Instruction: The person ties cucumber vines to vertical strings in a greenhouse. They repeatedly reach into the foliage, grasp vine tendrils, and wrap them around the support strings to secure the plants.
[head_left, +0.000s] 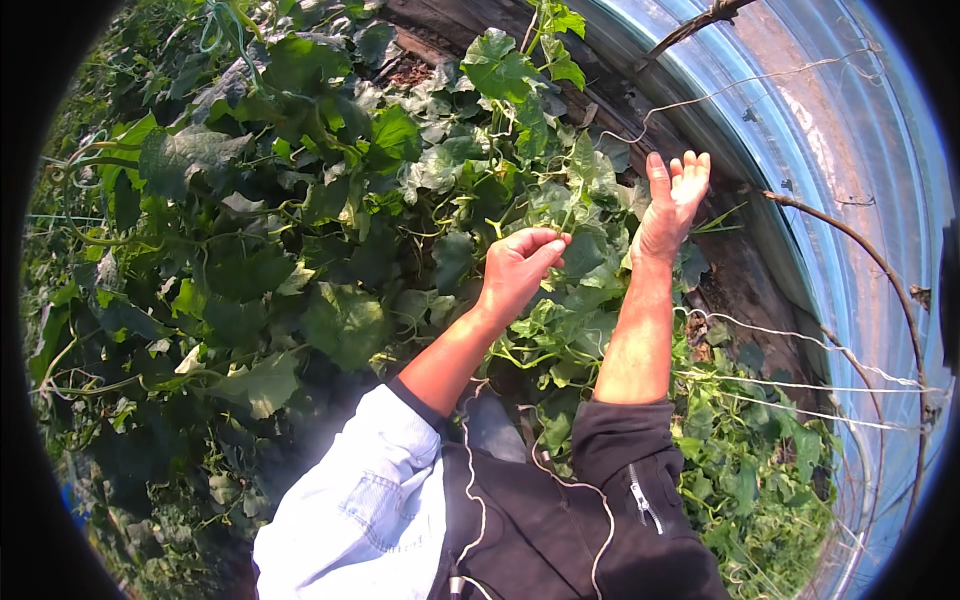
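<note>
My left hand (521, 268) reaches into the leafy vines, its thumb and index finger pinched on a thin green vine stem (568, 217) that rises among the leaves. To its right, my right hand (673, 202) is raised with the palm turned up and the fingers apart, holding nothing. Broad lobed leaves (499, 67) grow on an upright shoot above my hands. Bright green stems and leaves (540, 352) lie between my forearms. What the left fingertips cover is partly hidden.
Dense vines (247, 262) fill the left side. Along the right curves bluish plastic sheeting (817, 150), with a bent branch (862, 240) against it. White strings (810, 388) stretch from the plants to that side. Green twine (225, 30) hangs at the upper left.
</note>
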